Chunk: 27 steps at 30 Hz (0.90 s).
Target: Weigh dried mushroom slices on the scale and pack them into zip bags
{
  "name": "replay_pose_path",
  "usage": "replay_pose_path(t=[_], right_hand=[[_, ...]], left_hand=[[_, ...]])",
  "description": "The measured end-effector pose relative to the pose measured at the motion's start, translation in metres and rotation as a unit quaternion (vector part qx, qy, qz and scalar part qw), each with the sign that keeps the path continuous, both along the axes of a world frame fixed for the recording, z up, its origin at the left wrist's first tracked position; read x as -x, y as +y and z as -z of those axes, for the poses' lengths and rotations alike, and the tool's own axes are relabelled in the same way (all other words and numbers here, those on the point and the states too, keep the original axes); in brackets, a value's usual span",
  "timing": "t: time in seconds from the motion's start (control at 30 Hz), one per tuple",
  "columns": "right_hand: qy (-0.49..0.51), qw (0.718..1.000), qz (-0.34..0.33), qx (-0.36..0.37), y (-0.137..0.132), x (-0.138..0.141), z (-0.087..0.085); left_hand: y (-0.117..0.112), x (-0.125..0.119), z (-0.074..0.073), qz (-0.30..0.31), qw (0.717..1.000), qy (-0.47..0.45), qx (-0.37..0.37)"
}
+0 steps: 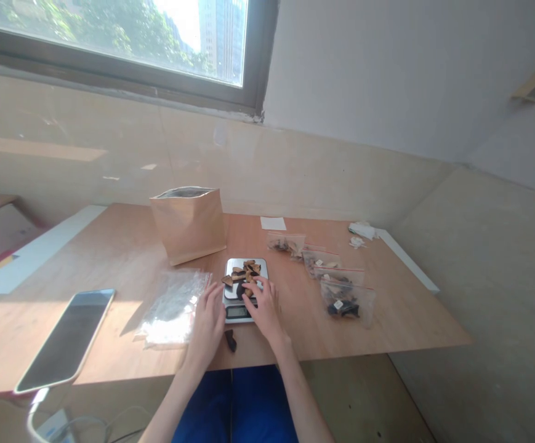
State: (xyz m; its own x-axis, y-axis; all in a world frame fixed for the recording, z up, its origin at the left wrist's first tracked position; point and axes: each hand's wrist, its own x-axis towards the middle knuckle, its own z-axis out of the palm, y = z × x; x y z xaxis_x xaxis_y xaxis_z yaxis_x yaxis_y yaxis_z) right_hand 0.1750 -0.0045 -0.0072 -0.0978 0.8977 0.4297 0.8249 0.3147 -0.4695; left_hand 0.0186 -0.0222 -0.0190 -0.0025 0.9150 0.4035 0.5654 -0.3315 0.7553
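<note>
A small kitchen scale (228, 314) with a silver plate carries a heap of dried brown and black pieces (238, 272), like slices of bark or dried mushroom. My right hand (265, 307) reaches over the plate's right side, its thumb and fingers curled round a piece in the pile. My left hand (208, 317) rests along the scale's left edge with fingers extended and nothing visible in it. One dark piece (231, 340) lies on the table in front of the scale. Left of my left hand is a stack of clear zip bags (170, 311), glaring in the sun.
Behind the scale on the left stands an open kraft paper pouch (191, 224). Filled, labelled zip bags (346, 304) form a row at right. A phone (68, 338) with a white cable lies at left. White paper (273, 223) and scraps (362, 231) sit near the wall.
</note>
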Motion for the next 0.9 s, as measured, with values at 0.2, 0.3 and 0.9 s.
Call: replay_pose_path(t=[0.2,0.3,0.9], right_hand=[[0.080,0.996,0.006,-0.026,-0.002,-0.013,0.011],[0.128,0.991,0.011,-0.035,0.007,-0.015,0.015],[0.031,0.998,0.031,-0.040,-0.016,0.001,0.013]], left_hand=[[0.048,-0.006,-0.006,0.040,0.999,0.031,-0.008],[0.048,-0.011,-0.006,0.039,0.998,0.039,-0.015],[0.084,-0.019,-0.012,0.057,0.989,0.136,0.007]])
